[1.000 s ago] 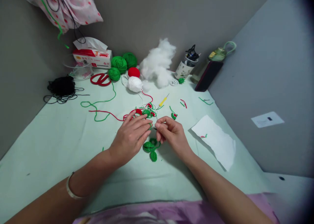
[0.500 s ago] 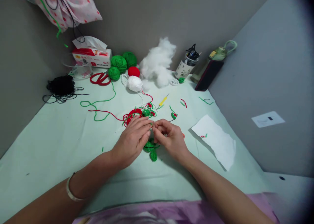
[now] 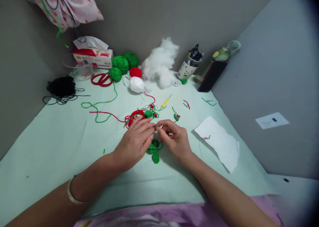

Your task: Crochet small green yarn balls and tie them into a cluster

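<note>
My left hand (image 3: 134, 144) and my right hand (image 3: 174, 142) meet fingertip to fingertip above the table. The right thumb and index finger pinch at the left fingertips; whatever lies between them is too small and covered to make out. Just below the fingers lies a green crocheted piece (image 3: 156, 156) with a dark strand across it, partly hidden by my left hand. Beyond the knuckles sit a tangle of red yarn (image 3: 136, 115) and a small round green crocheted piece (image 3: 148, 114). A red and green crocheted bit (image 3: 176, 117) lies past my right hand.
Behind are a yellow-handled crochet hook (image 3: 165, 103), red scissors (image 3: 101, 80), green yarn balls (image 3: 120, 64), a white yarn ball (image 3: 137, 84), fluffy stuffing (image 3: 160, 64), black yarn (image 3: 61, 86), a tissue pack (image 3: 93, 57), a pen cup (image 3: 186, 70) and a bottle (image 3: 221, 55). Right lies white paper (image 3: 219, 145).
My fingertips have shifted slightly while staying together, and the right fingers have turned a little. The things on the table lie as before.
</note>
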